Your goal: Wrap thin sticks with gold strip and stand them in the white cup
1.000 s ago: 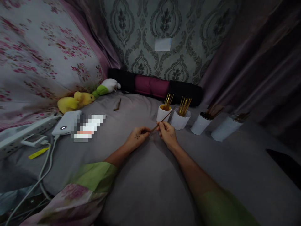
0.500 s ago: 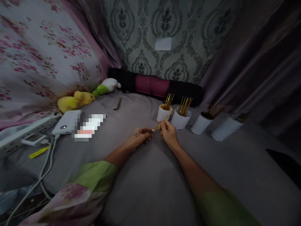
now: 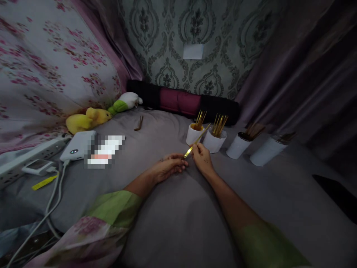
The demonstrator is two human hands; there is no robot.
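A thin gold-coloured stick (image 3: pixel 201 136) with a broader, shiny flat lower end slants up and away to the right. My right hand (image 3: pixel 202 158) pinches it around the middle. Against its lower end are the thumb and fingertips of my left hand (image 3: pixel 170 165), loosely closed around the tip. Just beyond the hands stand a short white cup (image 3: pixel 193 137) and a wider white cup (image 3: pixel 214 144), both filled with upright thin gold sticks. The stick's upper end crosses in front of these cups.
Farther right lean two white cylinders, one (image 3: pixel 238 147) and another (image 3: pixel 266 152), holding dark brownish sticks. A bent brown item (image 3: pixel 139 123) lies on the grey sheet. Left are plush toys (image 3: pixel 80 122), a white power bank (image 3: pixel 78 143), cables and a power strip (image 3: pixel 41 156). A black-and-maroon roll (image 3: pixel 180 101) lines the wall.
The gold stick's flat end has turned to catch the light and shifted slightly right. My left hand has rotated and moved right, showing more of its fingers.
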